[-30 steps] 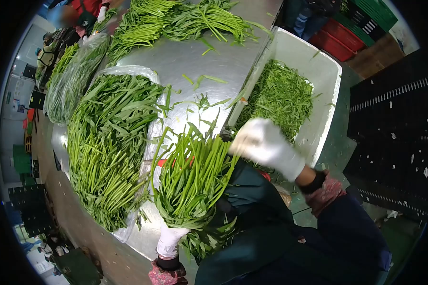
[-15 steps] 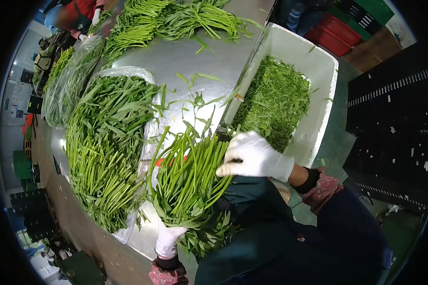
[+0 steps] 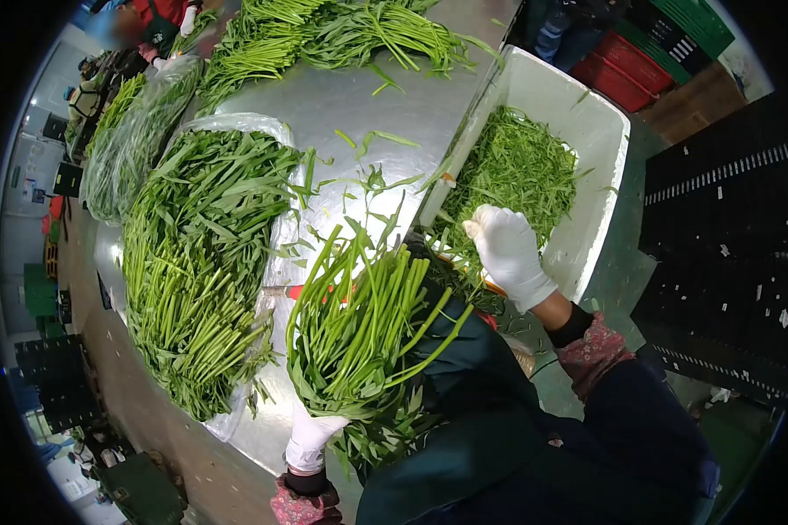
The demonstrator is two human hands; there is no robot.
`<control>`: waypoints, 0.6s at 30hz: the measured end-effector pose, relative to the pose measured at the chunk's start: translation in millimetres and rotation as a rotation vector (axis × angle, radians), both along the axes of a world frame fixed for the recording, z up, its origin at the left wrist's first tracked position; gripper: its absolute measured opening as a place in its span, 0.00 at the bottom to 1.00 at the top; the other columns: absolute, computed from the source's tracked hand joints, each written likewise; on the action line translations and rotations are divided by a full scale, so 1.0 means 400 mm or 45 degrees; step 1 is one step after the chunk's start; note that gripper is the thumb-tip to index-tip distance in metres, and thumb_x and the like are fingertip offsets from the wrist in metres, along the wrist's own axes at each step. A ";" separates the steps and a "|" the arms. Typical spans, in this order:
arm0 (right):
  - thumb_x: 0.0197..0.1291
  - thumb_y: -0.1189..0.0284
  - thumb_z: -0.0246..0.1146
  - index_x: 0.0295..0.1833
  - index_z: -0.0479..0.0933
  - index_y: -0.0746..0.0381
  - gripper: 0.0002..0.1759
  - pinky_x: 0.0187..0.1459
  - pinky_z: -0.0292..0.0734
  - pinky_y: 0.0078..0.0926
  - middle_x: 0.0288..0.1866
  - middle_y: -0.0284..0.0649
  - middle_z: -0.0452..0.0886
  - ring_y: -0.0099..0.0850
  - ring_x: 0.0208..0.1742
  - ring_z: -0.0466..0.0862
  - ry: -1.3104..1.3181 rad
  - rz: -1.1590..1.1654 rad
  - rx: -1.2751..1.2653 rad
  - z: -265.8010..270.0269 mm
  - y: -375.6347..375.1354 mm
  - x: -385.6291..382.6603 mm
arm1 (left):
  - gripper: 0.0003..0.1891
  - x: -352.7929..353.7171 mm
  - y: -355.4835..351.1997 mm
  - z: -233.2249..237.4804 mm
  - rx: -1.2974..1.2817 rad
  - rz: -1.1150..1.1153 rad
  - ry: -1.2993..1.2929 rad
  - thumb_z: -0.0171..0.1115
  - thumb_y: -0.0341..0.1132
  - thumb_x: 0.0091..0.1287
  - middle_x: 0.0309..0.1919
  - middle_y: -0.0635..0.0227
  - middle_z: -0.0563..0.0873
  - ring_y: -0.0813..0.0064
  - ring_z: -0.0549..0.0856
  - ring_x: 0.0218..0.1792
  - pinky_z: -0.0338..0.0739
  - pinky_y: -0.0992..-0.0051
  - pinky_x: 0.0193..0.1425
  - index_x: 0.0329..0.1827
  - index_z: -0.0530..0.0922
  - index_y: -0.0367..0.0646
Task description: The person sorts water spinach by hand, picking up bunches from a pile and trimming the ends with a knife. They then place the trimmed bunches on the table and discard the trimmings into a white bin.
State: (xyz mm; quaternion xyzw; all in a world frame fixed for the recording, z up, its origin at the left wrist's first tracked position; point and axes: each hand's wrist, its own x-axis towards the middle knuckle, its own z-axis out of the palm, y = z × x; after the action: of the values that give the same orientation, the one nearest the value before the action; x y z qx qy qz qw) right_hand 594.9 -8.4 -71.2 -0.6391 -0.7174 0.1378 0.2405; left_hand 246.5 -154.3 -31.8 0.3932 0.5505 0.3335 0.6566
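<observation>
Left hand (image 3: 315, 436): fingers are clamped on bunch (image 3: 350, 328) | right hand (image 3: 508, 254): fingers are curled together, near bin (image 3: 602, 162) | risk: loose stems (image 3: 453, 329) could drop if left fingers go slack

At the left edge of the dark green apron (image 3: 473, 446), the white-gloved left hand (image 3: 313, 439) is closed, fingers mostly hidden. Beyond the apron, the gloved right hand (image 3: 510, 254) curls its fingers inward, bare wrist (image 3: 552, 310) showing.

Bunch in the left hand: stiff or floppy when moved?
The bunch is likely fairly stiff along its stems, which run mostly straight. Its leaves probably flop; some droop beside the left hand. Stems splayed at one side might slip free.
</observation>
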 end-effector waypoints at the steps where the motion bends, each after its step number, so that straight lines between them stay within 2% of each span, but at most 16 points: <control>1: 0.65 0.57 0.64 0.37 0.83 0.59 0.15 0.33 0.77 0.35 0.28 0.40 0.82 0.39 0.30 0.84 0.226 0.075 -0.055 0.043 -0.008 0.000 | 0.44 0.006 0.005 0.005 0.008 -0.003 -0.005 0.79 0.23 0.51 0.62 0.57 0.80 0.66 0.83 0.59 0.80 0.63 0.64 0.71 0.63 0.36; 2: 0.65 0.56 0.64 0.37 0.83 0.59 0.17 0.32 0.77 0.34 0.27 0.40 0.82 0.39 0.29 0.85 0.452 0.150 -0.113 0.084 -0.020 -0.002 | 0.44 0.013 0.010 0.010 0.015 -0.006 -0.011 0.79 0.23 0.51 0.62 0.57 0.80 0.66 0.83 0.59 0.80 0.63 0.64 0.71 0.63 0.36; 3: 0.67 0.53 0.65 0.37 0.85 0.59 0.20 0.33 0.76 0.31 0.27 0.40 0.83 0.35 0.28 0.83 0.721 0.148 -0.613 0.117 -0.032 -0.022 | 0.44 0.019 0.015 0.016 0.023 -0.009 -0.016 0.79 0.23 0.51 0.62 0.56 0.80 0.65 0.83 0.59 0.80 0.62 0.64 0.71 0.63 0.36; 5: 0.68 0.53 0.65 0.37 0.83 0.62 0.21 0.34 0.76 0.30 0.29 0.41 0.83 0.30 0.28 0.81 0.660 0.537 -0.845 0.161 -0.056 -0.066 | 0.44 0.021 0.021 0.016 0.007 -0.023 0.006 0.79 0.23 0.51 0.62 0.57 0.80 0.65 0.83 0.59 0.80 0.62 0.64 0.71 0.63 0.36; 7: 0.68 0.58 0.66 0.37 0.84 0.62 0.17 0.34 0.74 0.26 0.29 0.38 0.84 0.24 0.29 0.79 1.036 0.597 -0.930 0.116 -0.071 -0.113 | 0.44 0.018 0.026 0.010 -0.012 -0.046 0.064 0.79 0.23 0.51 0.62 0.57 0.80 0.65 0.83 0.59 0.80 0.62 0.64 0.71 0.63 0.36; 8: 0.68 0.63 0.65 0.36 0.84 0.63 0.14 0.33 0.72 0.22 0.31 0.34 0.85 0.19 0.31 0.77 1.315 0.473 -1.144 0.117 -0.067 -0.098 | 0.44 -0.004 0.010 -0.007 -0.079 0.002 0.028 0.79 0.23 0.51 0.62 0.57 0.80 0.65 0.83 0.59 0.80 0.62 0.64 0.71 0.63 0.36; 9: 0.68 0.68 0.62 0.37 0.83 0.63 0.11 0.31 0.71 0.19 0.32 0.32 0.85 0.16 0.30 0.76 1.537 0.345 -1.120 0.116 -0.060 -0.088 | 0.44 -0.014 0.003 -0.011 -0.086 -0.003 0.058 0.79 0.23 0.51 0.62 0.57 0.79 0.65 0.83 0.59 0.80 0.63 0.64 0.71 0.63 0.36; 11: 0.67 0.70 0.63 0.40 0.82 0.66 0.09 0.32 0.69 0.16 0.33 0.33 0.84 0.15 0.30 0.74 1.769 0.154 -0.846 0.037 -0.031 -0.032 | 0.45 -0.031 -0.009 -0.016 -0.101 -0.013 0.117 0.79 0.22 0.50 0.63 0.57 0.79 0.66 0.83 0.59 0.80 0.64 0.63 0.71 0.62 0.36; 12: 0.67 0.69 0.61 0.39 0.83 0.63 0.09 0.32 0.71 0.19 0.31 0.34 0.84 0.18 0.31 0.77 1.702 -0.046 -0.684 -0.028 0.006 0.015 | 0.45 -0.023 -0.009 0.007 -0.137 -0.010 0.136 0.80 0.22 0.50 0.63 0.56 0.79 0.66 0.83 0.59 0.81 0.64 0.63 0.71 0.62 0.37; 13: 0.67 0.68 0.60 0.39 0.84 0.61 0.10 0.32 0.74 0.23 0.29 0.34 0.84 0.22 0.31 0.80 1.621 -0.240 -0.512 -0.030 0.042 0.034 | 0.45 -0.014 0.000 0.024 -0.167 -0.004 0.136 0.80 0.22 0.50 0.63 0.56 0.79 0.66 0.83 0.59 0.81 0.64 0.63 0.71 0.63 0.37; 16: 0.65 0.60 0.64 0.40 0.85 0.59 0.13 0.32 0.74 0.28 0.30 0.36 0.83 0.30 0.32 0.82 0.279 0.235 0.072 -0.001 0.010 0.040 | 0.44 0.011 0.010 0.058 -0.247 0.017 0.118 0.80 0.23 0.50 0.62 0.57 0.80 0.67 0.83 0.59 0.80 0.64 0.64 0.71 0.63 0.37; 17: 0.60 0.48 0.66 0.42 0.85 0.57 0.22 0.43 0.75 0.34 0.35 0.40 0.83 0.39 0.39 0.83 0.330 0.393 -0.266 0.025 -0.001 0.037 | 0.44 0.018 0.009 0.064 -0.256 0.016 0.117 0.80 0.24 0.51 0.62 0.58 0.80 0.68 0.83 0.59 0.80 0.64 0.64 0.71 0.63 0.37; 18: 0.58 0.48 0.68 0.40 0.85 0.58 0.23 0.49 0.74 0.34 0.39 0.42 0.84 0.39 0.45 0.81 0.265 0.459 -0.172 0.033 -0.026 0.016 | 0.43 0.029 0.021 0.063 -0.205 0.001 0.119 0.80 0.25 0.51 0.62 0.58 0.80 0.68 0.83 0.59 0.79 0.64 0.64 0.70 0.64 0.37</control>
State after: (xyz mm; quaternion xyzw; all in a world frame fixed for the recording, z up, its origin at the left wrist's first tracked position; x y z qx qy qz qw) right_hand 601.1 -18.6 -58.0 -0.4974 -0.7806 0.2915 0.2415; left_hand 258.2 -146.1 -6.7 0.3541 0.6057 0.2700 0.6595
